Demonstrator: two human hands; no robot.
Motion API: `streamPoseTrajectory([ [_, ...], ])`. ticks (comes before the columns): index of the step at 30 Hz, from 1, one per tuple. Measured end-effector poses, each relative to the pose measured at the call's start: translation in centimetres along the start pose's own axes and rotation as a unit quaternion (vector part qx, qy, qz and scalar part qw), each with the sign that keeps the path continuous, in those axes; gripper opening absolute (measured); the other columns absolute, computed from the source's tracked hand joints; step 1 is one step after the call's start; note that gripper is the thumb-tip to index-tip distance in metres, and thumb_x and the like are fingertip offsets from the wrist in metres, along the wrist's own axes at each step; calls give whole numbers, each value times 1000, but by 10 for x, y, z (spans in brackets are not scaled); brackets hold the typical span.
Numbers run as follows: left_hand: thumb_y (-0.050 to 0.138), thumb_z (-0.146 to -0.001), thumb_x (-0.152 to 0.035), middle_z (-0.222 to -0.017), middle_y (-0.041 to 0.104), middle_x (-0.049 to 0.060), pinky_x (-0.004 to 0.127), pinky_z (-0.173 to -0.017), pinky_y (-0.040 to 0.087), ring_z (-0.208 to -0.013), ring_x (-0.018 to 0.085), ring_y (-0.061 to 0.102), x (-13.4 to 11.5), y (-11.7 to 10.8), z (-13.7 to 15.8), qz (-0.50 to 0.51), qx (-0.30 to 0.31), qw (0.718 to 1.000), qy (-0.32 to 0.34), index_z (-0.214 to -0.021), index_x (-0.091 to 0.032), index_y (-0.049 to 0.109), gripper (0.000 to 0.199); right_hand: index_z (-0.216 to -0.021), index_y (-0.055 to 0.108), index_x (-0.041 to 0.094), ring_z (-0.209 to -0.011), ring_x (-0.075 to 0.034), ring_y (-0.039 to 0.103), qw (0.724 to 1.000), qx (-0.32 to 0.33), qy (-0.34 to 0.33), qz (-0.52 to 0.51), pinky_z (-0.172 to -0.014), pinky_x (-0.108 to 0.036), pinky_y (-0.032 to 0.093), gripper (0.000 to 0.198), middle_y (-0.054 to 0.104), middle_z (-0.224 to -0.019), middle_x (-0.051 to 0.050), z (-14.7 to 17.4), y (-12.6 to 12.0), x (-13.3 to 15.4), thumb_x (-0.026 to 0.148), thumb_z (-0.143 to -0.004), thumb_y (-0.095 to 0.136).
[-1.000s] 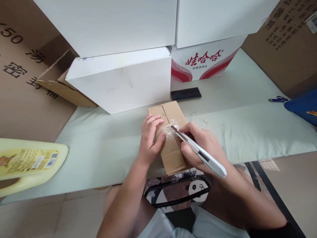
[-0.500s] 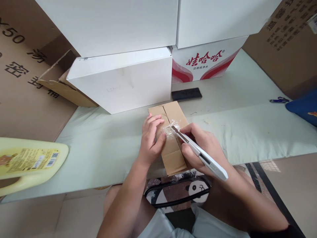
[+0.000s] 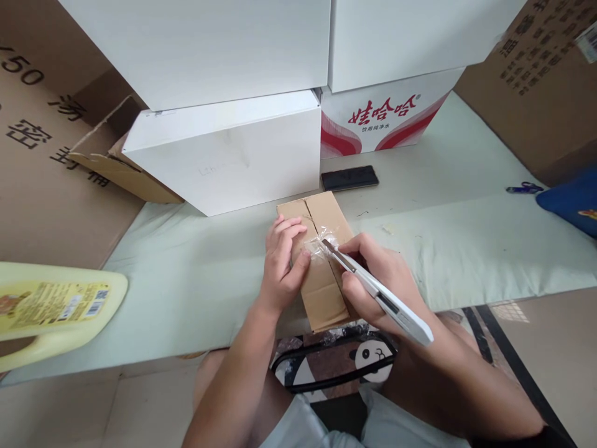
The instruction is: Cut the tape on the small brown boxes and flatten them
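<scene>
A small brown cardboard box [image 3: 321, 292] lies at the front edge of the cloth-covered table, its top flaps meeting at a centre seam. Clear tape [image 3: 319, 247], wrinkled, crosses that seam. My left hand [image 3: 285, 260] holds the box from its left side, fingers and thumb bent over the top. In my right hand [image 3: 377, 274] is a white utility knife [image 3: 396, 305], its fingers closed around the front part. The blade end touches the tape near the seam, and the handle slants back toward my right forearm. How deep the tip sits is hidden.
Behind the box lie a black phone [image 3: 349, 178] and stacked white cartons [image 3: 224, 155]. A yellow jug [image 3: 60, 305] stands at the left. Blue-handled scissors [image 3: 525, 188] lie at the right beside a blue object [image 3: 571, 199]. Large brown cartons [image 3: 550, 93] flank the table.
The knife has shifted very slightly down along the seam, its handle end a little lower and further right. My left hand keeps its hold on the box.
</scene>
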State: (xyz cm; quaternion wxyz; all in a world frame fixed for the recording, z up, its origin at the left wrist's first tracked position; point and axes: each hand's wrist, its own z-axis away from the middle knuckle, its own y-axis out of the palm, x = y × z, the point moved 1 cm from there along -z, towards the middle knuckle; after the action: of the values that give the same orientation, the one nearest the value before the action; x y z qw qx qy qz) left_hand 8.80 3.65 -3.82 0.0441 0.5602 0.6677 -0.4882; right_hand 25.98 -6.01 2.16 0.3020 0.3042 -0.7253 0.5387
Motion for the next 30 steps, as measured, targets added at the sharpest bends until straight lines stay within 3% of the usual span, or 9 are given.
streamPoseTrajectory([
  [10, 43, -105, -50, -135, 63, 11, 59, -128, 31, -137, 28, 54, 0, -1, 0, 4, 1, 1000, 1, -125, -25, 54, 34, -87, 49, 22, -55, -12, 50, 1000, -14, -18, -8, -53, -25, 39, 12, 60, -66, 2, -1, 0, 1, 20, -75, 46],
  [30, 46, -105, -46, -135, 63, 10, 55, -128, 31, -137, 25, 54, 1, 1, 1, 10, -14, 1000, 9, -125, -23, 56, 32, -89, 50, 22, -57, -13, 54, 999, 6, -12, -32, -55, -26, 42, 12, 64, -70, 1, 0, -2, 0, 21, -78, 46],
])
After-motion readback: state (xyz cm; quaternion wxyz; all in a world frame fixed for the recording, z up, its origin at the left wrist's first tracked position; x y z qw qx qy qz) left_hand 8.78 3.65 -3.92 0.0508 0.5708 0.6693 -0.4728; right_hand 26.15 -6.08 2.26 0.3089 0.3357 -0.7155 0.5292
